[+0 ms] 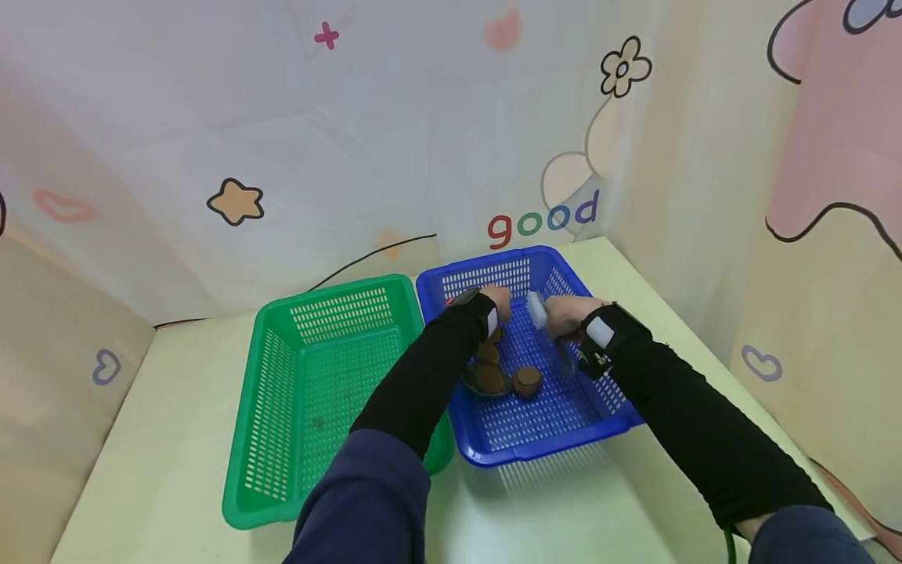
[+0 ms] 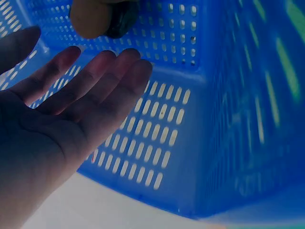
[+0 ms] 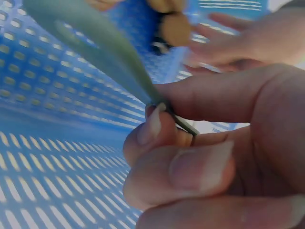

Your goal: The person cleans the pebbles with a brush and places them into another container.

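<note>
My right hand [image 1: 567,315] pinches a brush between thumb and fingers, over the right side of the blue basket [image 1: 535,448]. The white bristled head [image 1: 537,310] points toward the far side. In the right wrist view the brush's greenish, translucent handle [image 3: 102,40] with a slot rises from the fingertips. My left hand [image 1: 499,301] is inside the same basket, its palm up and fingers loosely extended with nothing in them in the left wrist view. Below it lie brown round pieces [image 1: 489,379], some with dark parts, and a short brown cylinder [image 1: 527,381].
A green basket [image 1: 243,439] with slotted walls stands directly left of the blue one. Both are on a pale table [image 1: 162,423]. Behind rises a printed curtain [image 1: 395,133]. A small red thing [image 1: 449,301] shows beside my left wrist.
</note>
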`<state>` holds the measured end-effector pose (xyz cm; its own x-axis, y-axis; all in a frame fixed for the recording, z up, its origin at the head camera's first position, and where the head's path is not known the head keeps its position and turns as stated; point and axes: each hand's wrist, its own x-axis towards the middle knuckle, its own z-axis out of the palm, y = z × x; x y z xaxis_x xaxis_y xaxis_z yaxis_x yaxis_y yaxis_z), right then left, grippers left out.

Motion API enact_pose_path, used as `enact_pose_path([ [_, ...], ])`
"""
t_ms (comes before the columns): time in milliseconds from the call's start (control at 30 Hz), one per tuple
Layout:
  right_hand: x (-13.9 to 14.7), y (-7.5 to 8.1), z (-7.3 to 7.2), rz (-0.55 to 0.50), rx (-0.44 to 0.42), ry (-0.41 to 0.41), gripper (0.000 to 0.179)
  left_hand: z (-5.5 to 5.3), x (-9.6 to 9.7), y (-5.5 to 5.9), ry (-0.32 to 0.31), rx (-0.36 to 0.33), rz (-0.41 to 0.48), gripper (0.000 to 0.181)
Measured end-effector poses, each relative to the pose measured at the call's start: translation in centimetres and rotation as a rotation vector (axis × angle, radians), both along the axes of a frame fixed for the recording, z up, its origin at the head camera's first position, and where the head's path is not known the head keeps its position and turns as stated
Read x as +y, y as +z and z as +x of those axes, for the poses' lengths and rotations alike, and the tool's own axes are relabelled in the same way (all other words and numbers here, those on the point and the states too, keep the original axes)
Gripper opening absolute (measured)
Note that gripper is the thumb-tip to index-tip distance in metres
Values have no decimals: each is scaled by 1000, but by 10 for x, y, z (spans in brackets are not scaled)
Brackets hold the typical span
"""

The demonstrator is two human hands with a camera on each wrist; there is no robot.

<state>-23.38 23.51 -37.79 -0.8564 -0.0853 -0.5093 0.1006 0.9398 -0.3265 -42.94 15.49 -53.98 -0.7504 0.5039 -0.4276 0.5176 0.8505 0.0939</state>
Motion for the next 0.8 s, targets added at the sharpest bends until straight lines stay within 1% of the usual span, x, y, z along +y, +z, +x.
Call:
enact_pose_path([
  [33,2,5,1,-3,20,2,9,-5,3,-7,-11,30,-9,38],
  [67,3,10,3,-4,37,4,12,-13,6,-16,-3,37,-22,46],
  [100,4,15,4,-12,51,5,15,-18,7,-25,-23,83,-11,49],
  [133,5,18,6,-14,63,3,17,-26,10,-36,-16,86,-14,52],
  [200,6,23,9,-9,81,1,19,-36,14,-51,0,67,-28,62],
  [233,7,25,10,-6,87,5,20,-42,14,-58,-40,94,-24,62],
  [267,7,26,11,-7,89,4,21,-35,12,-53,-23,82,-27,60],
  [300,8,26,13,-9,92,1,23,-15,7,-33,5,66,-30,53],
  [333,9,27,14,-10,94,-6,24,2,2,-15,18,55,-28,46],
  [367,9,27,15,-12,97,-8,25,25,-5,10,46,32,-28,40],
  [400,10,27,15,-16,99,-14,26,49,-13,36,63,26,-23,35],
  [433,11,26,16,-24,101,-22,28,79,-22,67,89,20,-10,28],
  [467,12,25,16,-34,102,-29,28,104,-30,94,115,14,4,26],
  [500,14,24,17,-43,102,-36,28,126,-37,118,129,9,14,23],
  [533,15,23,17,-52,101,-40,29,137,-43,129,122,18,28,24],
  [567,16,22,18,-63,98,-47,29,152,-48,145,127,24,32,23],
  [600,17,21,18,-72,95,-53,29,161,-50,153,124,34,27,21],
  [633,19,20,19,-85,89,-61,29,167,-51,159,124,32,26,21],
  [667,20,18,20,-93,82,-64,29,168,-52,159,107,39,22,20],
  [700,21,17,21,-99,76,-67,30,168,-51,158,92,46,8,20],
  [733,22,16,22,-106,72,-68,31,165,-49,154,87,45,-4,20],
  [800,25,13,24,-116,69,-71,33,155,-45,144,77,53,-16,19],
])
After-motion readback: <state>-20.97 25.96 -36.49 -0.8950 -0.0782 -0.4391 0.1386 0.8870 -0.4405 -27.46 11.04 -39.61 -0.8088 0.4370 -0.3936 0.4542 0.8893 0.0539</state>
